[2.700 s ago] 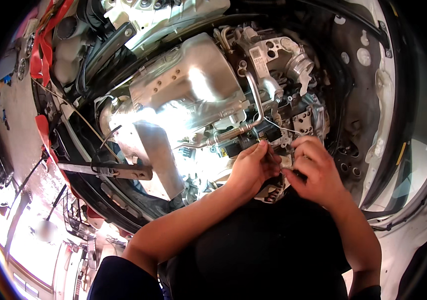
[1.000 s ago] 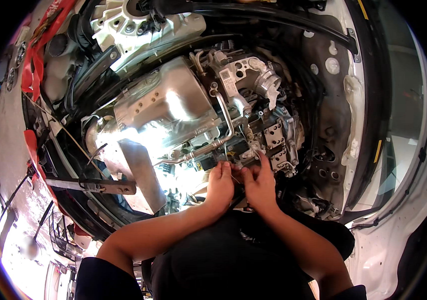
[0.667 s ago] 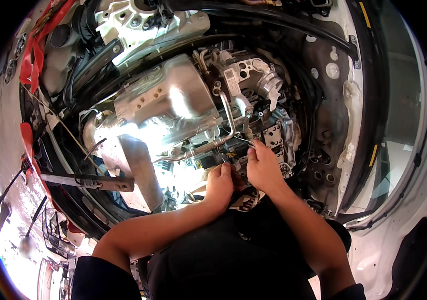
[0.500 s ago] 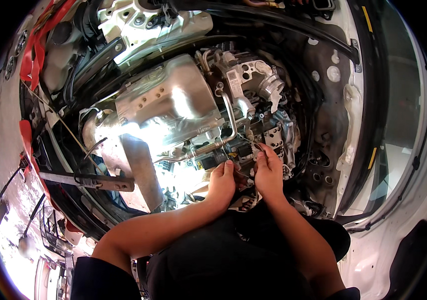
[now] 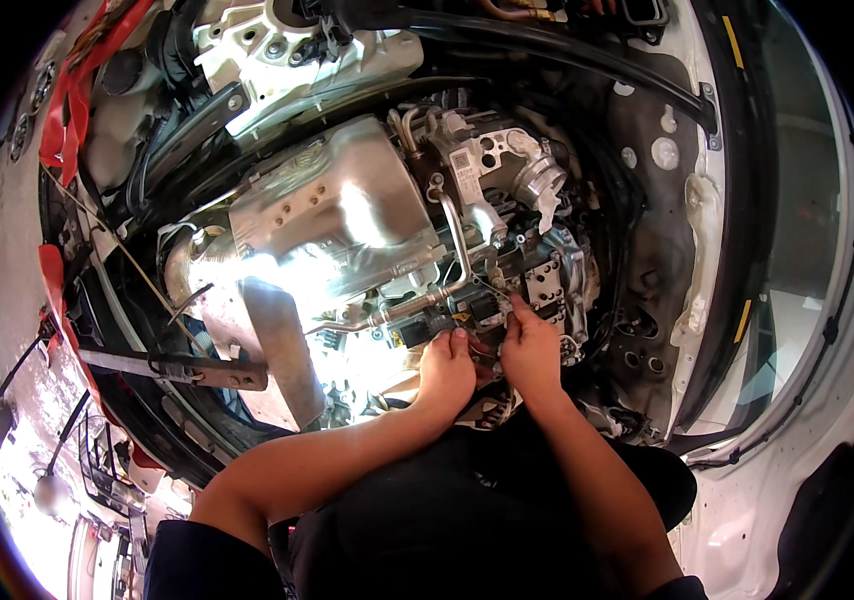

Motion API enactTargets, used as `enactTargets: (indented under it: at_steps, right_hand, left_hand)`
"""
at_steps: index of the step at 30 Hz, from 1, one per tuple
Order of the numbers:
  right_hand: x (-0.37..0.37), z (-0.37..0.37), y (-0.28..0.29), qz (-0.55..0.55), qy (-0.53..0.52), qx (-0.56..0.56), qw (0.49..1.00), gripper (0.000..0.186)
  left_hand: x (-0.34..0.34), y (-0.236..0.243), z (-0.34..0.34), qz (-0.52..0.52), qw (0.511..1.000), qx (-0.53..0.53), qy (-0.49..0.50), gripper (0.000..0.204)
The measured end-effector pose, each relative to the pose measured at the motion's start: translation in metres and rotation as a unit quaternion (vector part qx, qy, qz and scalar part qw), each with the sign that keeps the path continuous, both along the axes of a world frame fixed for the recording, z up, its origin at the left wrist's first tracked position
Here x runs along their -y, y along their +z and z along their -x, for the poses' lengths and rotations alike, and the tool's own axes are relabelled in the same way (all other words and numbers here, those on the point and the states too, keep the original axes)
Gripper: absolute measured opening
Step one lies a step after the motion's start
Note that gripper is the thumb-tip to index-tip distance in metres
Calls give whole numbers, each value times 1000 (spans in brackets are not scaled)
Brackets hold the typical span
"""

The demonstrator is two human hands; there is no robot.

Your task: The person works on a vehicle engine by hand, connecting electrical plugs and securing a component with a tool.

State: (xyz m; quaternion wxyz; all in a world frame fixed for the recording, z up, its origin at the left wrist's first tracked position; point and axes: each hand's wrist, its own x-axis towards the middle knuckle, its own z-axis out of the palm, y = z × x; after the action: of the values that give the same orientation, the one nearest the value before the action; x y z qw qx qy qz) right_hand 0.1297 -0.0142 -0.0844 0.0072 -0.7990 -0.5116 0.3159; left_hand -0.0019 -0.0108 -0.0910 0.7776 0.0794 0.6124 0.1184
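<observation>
Both of my hands reach into an open engine bay, over the near side of the engine [image 5: 547, 285]. My left hand [image 5: 447, 370] is closed, thumb and forefinger close together beside a black connector-like part [image 5: 410, 333]; what they grip, if anything, is hidden. To its right, my right hand [image 5: 531, 352] is also closed, its forefinger pointing forward at the engine. A thin pale wire-like piece [image 5: 489, 289] runs from near that fingertip; whether the fingers hold it cannot be made out. A bent metal pipe [image 5: 460, 235] passes just beyond the hands.
A shiny metal heat shield [image 5: 332, 200] covers the engine's left part, with bright glare below it. A flat metal bar [image 5: 177, 365] juts in from the left. Red covers [image 5: 54, 285] lie along the left edge. The windshield [image 5: 797, 200] is at right.
My right hand has shifted slightly down and left, its forefinger now lower on the engine. My left hand has moved slightly down and right.
</observation>
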Motion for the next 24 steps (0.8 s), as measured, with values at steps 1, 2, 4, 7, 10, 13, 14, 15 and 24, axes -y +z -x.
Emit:
enactTargets:
  at_steps: [1,2,4,7,10,13,14,15,24]
  right_hand:
    - [0,4,0,-6,72,51,996,30]
    - [-6,8,7,40,99,70,992,33]
    - [-5,11,6,54,95,81,991,33]
    - [-7,14,9,44,38,62,996,34]
    - [-5,18,14,7,-49,19,999,33]
    - [3,16,9,-42,-87,4,995,30]
    - [7,14,5,-80,-93,2,992,29]
    - [10,12,0,-80,-92,2,993,29]
    - [-18,0,17,19,-151,-48,987,18]
  left_hand:
    - [0,1,2,-24,998,-32,-48,35]
    - [2,0,2,-24,998,-32,-48,35]
    - [6,-6,-1,-55,994,-81,-52,31]
    - [10,-9,-5,-99,988,-111,-42,30]
    - [5,-3,-5,-81,992,-96,-23,29]
    - [9,-9,-8,-111,989,-91,-37,29]
    - [12,-12,-9,-110,989,-92,-36,29]
    - [15,-16,-11,-114,988,-95,-32,29]
    - [1,-6,-6,41,996,57,46,29]
